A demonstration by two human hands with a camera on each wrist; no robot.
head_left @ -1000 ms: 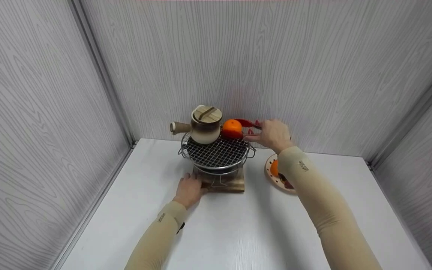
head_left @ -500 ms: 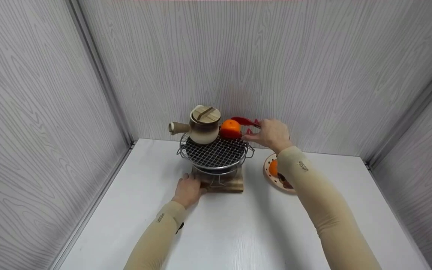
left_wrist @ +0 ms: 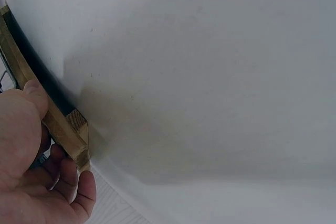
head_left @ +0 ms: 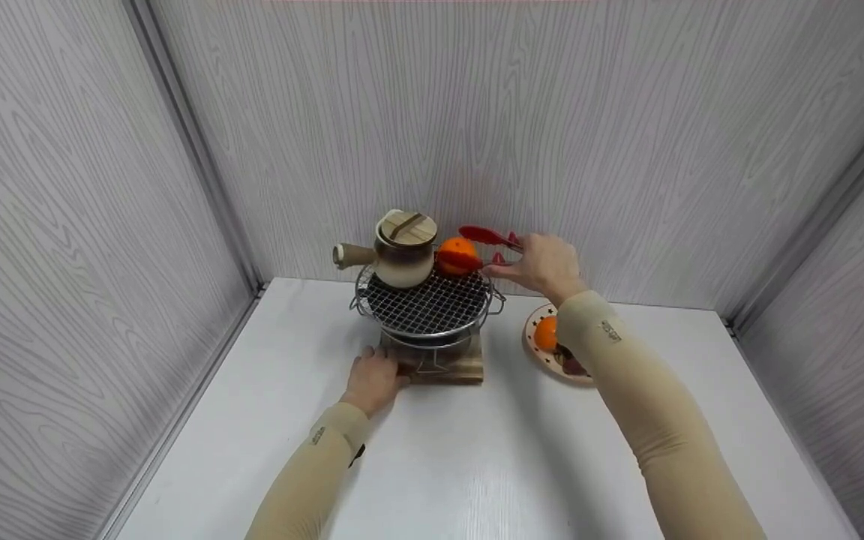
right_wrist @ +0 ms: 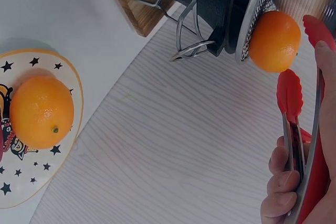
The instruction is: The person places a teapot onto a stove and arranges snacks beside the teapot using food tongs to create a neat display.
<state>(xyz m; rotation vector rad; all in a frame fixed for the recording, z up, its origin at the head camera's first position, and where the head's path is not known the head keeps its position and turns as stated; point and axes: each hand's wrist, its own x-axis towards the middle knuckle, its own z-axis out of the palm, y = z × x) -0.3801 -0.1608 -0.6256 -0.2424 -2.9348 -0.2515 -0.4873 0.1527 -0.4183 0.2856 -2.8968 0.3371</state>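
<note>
My right hand grips red-tipped metal tongs, whose two tips stand apart. An orange rests on the wire mesh of a round tabletop grill, right beside a lidded clay pot. In the head view one tong tip overlaps the orange's front, while the other is raised behind it. My left hand holds the near left corner of the wooden base under the grill, thumb on one side and fingers round the corner.
To the right, a star-patterned plate carries a second orange and a dark red item, partly hidden by my right sleeve. Grey wood-grain walls enclose the white table. The pot's handle points left.
The tong tips have spread, with the rear one rising away from the orange, which sits on the mesh. My left hand stays at the wooden base. The head view shifts slightly.
</note>
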